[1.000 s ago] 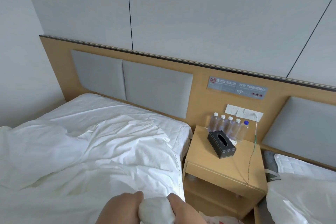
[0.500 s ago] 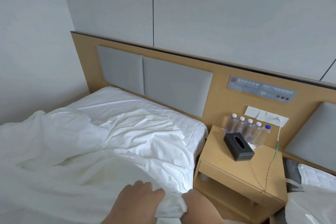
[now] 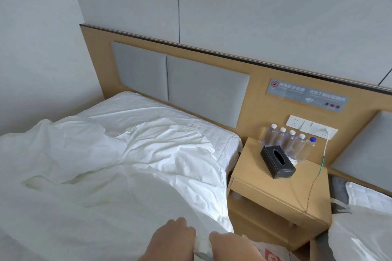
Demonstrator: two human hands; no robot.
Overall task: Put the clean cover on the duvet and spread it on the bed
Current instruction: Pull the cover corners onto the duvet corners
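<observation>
— Why bunch it there?
— Both hands, left hand (image 3: 169, 239) and right hand (image 3: 231, 246), curl tight on the duvet (image 3: 118, 176) corner (bed's (image 3: 224, 140) near edge), probably anchoring it inside the cover.

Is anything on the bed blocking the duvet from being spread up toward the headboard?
Nothing visible does. Both hands, left hand and right hand, grip a corner of the duvet, which lies rumpled on the bed. The bottles and tissue box sit aside on the nightstand.
</observation>
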